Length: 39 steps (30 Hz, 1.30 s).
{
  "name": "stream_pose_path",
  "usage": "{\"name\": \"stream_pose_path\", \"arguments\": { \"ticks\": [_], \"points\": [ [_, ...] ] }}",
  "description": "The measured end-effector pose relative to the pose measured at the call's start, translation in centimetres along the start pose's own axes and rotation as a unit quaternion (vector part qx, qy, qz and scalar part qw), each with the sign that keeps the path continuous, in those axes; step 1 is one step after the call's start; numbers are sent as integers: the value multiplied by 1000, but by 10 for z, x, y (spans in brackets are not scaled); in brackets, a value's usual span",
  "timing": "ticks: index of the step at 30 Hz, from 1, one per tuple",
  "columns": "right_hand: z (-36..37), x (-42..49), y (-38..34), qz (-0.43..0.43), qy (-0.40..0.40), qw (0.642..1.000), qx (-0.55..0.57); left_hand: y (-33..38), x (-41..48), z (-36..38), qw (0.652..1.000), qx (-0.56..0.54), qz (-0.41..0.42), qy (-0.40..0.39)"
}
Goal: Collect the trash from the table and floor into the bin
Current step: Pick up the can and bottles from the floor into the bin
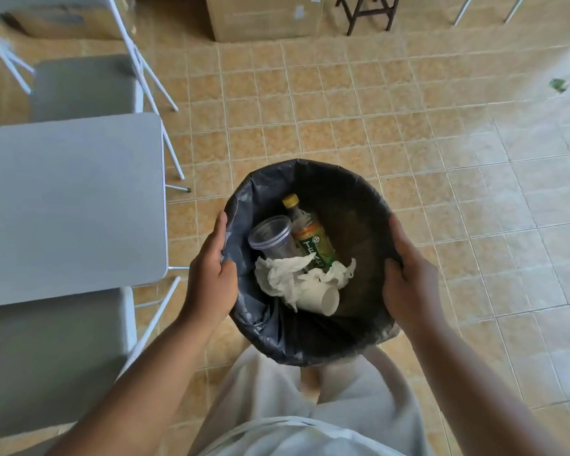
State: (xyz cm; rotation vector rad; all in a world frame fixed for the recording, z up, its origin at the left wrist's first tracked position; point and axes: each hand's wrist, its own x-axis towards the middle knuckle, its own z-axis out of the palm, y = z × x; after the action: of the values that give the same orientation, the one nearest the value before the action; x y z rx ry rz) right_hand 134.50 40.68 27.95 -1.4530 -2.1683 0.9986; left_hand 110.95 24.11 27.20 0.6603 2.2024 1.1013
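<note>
I hold a round bin (359, 205) lined with a black bag in front of my body, above the tiled floor. My left hand (211, 274) grips its left rim and my right hand (412, 284) grips its right rim. Inside lie a tea bottle (311, 240) with a yellow cap, a clear plastic cup (272, 238), crumpled white tissue (287, 278) and a white paper cup (323, 301). A small green scrap (558, 84) lies on the floor at the far right.
A white square table (69, 205) stands at my left, with grey-seated chairs behind it (83, 87) and in front of it (56, 363). A cardboard box (260, 18) and a dark stool (369, 11) stand at the far side of the tiled floor.
</note>
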Motion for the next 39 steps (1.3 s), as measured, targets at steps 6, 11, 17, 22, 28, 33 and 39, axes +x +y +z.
{"name": "stream_pose_path", "arguments": {
  "ticks": [6, 11, 17, 22, 28, 33, 39],
  "points": [
    [35, 59, 38, -33, -65, 997, 22, -27, 30, 32, 997, -9, -54, 48],
    [82, 115, 100, -67, -134, 989, 14, -81, 60, 87, 992, -1, -94, 81],
    [200, 178, 218, -88, -166, 982, -13, -204, 121, 180, 986, 21, -134, 96],
    [326, 228, 312, -99, -184, 978, -28, -334, 192, 241, 985, 18, -139, 97],
    [444, 292, 366, -120, -178, 976, -46, -445, 294, 273, 986, 48, -104, 119],
    [490, 327, 377, -173, -150, 973, -40, -492, 343, 274, 989, -26, -42, 139],
    [506, 350, 359, -166, -135, 977, -10, -493, 379, 258, 990, 15, -6, 138]
  ]
}}
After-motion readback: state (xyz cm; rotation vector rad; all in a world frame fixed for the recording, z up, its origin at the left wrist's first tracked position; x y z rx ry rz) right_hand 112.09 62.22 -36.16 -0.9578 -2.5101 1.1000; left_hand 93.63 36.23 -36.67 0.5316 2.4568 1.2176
